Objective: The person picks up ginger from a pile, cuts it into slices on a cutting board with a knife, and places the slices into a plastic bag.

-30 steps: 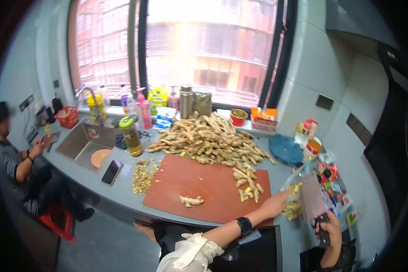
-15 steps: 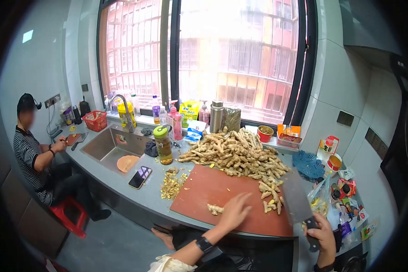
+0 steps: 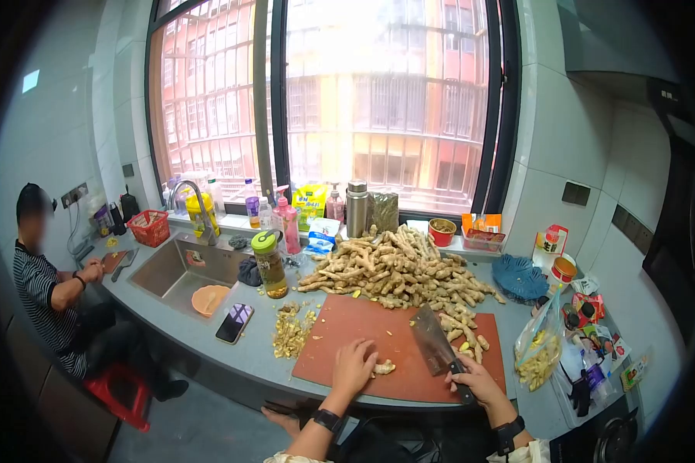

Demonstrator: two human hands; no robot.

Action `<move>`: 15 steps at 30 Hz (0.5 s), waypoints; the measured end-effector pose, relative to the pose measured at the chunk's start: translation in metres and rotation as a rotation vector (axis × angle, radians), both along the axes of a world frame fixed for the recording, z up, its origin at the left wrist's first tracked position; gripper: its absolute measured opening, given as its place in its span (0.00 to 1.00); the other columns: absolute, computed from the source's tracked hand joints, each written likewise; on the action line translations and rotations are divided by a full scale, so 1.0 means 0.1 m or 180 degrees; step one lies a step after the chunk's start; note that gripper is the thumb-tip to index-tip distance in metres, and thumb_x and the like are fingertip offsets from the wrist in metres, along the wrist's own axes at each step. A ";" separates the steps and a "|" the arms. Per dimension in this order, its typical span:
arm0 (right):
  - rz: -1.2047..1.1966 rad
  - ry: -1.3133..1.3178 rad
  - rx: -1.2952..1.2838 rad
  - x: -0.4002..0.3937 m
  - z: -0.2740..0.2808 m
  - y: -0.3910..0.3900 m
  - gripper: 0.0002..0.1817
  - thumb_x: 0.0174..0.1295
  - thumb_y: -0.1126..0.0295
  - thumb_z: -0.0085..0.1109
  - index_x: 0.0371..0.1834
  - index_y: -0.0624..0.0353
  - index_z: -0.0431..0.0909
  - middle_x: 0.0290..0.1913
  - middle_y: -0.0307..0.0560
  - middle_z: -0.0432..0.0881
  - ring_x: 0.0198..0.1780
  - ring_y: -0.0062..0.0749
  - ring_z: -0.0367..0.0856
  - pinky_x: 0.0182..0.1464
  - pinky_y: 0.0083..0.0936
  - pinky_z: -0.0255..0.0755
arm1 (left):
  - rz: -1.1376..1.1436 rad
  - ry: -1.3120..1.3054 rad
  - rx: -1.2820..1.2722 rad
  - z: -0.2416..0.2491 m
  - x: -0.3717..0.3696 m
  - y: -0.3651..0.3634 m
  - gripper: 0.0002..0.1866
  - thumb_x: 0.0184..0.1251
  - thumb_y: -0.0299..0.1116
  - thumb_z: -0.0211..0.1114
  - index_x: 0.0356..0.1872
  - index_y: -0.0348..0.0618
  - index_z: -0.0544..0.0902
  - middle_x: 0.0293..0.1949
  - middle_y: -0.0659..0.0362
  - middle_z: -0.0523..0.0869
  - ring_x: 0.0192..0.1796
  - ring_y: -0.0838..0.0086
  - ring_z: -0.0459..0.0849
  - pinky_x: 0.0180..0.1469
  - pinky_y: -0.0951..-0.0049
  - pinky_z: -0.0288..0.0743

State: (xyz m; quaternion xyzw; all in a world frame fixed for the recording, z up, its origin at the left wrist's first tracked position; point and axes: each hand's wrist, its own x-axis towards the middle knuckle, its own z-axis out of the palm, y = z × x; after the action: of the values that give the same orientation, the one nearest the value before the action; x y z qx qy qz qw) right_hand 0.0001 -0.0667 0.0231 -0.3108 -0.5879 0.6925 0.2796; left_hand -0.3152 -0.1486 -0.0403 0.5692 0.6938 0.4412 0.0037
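My right hand (image 3: 477, 380) is wrapped around the dark handle of a cleaver (image 3: 434, 341), whose broad blade slants over the right part of the brown cutting board (image 3: 336, 324). My left hand (image 3: 353, 367) rests low over the board, fingers stretched out. Right beside its fingertips lies a small piece of ginger (image 3: 384, 368). Behind the board rises a big heap of ginger roots (image 3: 401, 266), and several smaller ginger pieces (image 3: 469, 336) lie on the board right of the blade. Chopped ginger bits (image 3: 292, 330) are piled at the board's left edge.
A phone (image 3: 235, 322), a green-lidded bottle (image 3: 269, 266) and the sink (image 3: 166, 270) are to the left. At the right stand a plastic bag of ginger (image 3: 539, 356) and a blue basket (image 3: 521, 276). Another person (image 3: 42, 293) sits far left, hands at a small board.
My right hand has brought the cleaver leftward from the board's right edge to over the board. My left hand has shifted from the ginger piece's right side to its left. The view has turned slightly.
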 end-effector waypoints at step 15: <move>-0.0438 0.0162 0.0157 -0.12 -0.50 0.11 0.36 0.65 0.81 0.53 0.80 0.65 0.62 0.38 0.53 0.86 0.30 0.31 0.85 0.37 0.25 0.83 | 0.0073 -0.0148 0.0062 -0.01 0.04 -0.03 0.17 0.71 0.43 0.66 0.53 0.44 0.88 0.57 0.54 0.87 0.61 0.55 0.82 0.67 0.55 0.71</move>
State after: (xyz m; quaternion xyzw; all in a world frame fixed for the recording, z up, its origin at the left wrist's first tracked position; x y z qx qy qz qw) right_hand -0.0124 -0.0556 -0.0269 -0.3257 -0.5747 0.6647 0.3490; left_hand -0.3113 -0.1515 -0.0413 0.5508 0.6957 0.4610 0.0093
